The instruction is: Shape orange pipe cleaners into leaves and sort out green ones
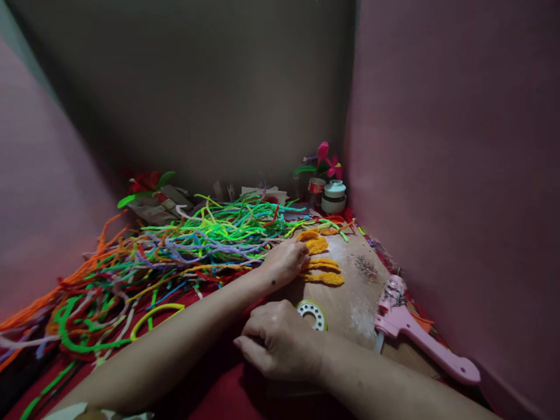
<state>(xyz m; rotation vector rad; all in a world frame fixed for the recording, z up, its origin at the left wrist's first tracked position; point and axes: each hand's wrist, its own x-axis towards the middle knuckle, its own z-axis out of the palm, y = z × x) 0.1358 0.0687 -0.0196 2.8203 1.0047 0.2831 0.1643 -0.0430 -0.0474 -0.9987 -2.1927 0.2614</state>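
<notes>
The orange-yellow fuzzy pieces (326, 279) lie on a tan board (352, 300), flat and petal-shaped, their rounded ends pointing right and their left ends at the left hand (282, 262). That hand reaches in from the left, back upward, with its fingers (303, 252) bent down at the pieces; whether they pinch one or only rest there, I cannot tell. Nearer the wearer, the right hand (282, 341) is loosely curled, thumb pointing left, its fingers folded inward; whether it holds anything is hidden.

Just beyond the right hand, a tape roll (321, 315) with a white, holed core lies on the board, partly covered by the hand. White smears and a patch of dark specks (365, 268) mark the board further right. At its right edge lies a pink glue gun (406, 326), handle toward the lower right, grime on its upper end.

To the left, a large tangle of fuzzy stems (227, 227) in green, yellow, lilac, orange and red spreads over a red cloth (214, 379). Behind, near the corner, stand a pale lidded jar (333, 198), a red tin (316, 185) and pink flowers (323, 151). A red flower (146, 182) with green leaves sits at the far left, by the wall (210, 105).
</notes>
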